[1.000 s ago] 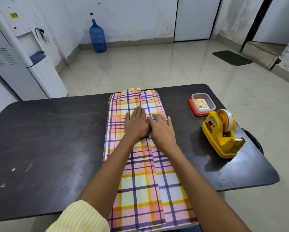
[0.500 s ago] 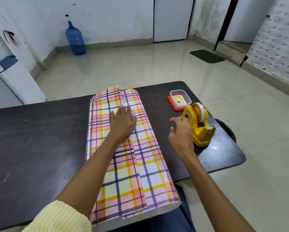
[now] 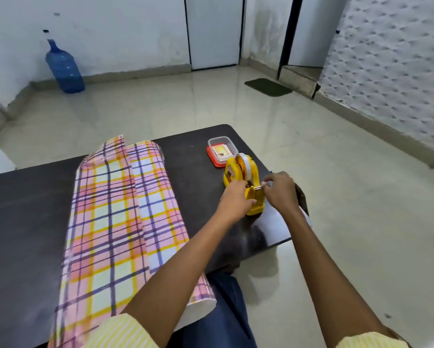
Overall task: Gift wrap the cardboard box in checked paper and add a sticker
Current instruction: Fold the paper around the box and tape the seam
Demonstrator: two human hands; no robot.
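Note:
The pink, yellow and purple checked paper (image 3: pixel 115 217) lies folded over the box in the middle of the dark table (image 3: pixel 22 222), with its two flaps meeting along the top; the box itself is hidden under it. Nothing holds the paper down. To the right stands a yellow tape dispenser (image 3: pixel 243 182). My left hand (image 3: pixel 233 199) grips the dispenser's near side. My right hand (image 3: pixel 278 189) pinches the tape end at the cutter. Behind the dispenser sits a small clear container (image 3: pixel 222 149) on a red lid, with a card or sticker sheet inside.
The table's right edge and rounded corner run close by the dispenser. The paper's near end hangs over the front edge above my lap. On the tiled floor stand a blue water jug (image 3: pixel 65 69) at the back left and a dark doormat (image 3: pixel 268 87).
My left hand has left the paper seam and moved right to the dispenser. My right hand has reached the tape end. The camera has turned right.

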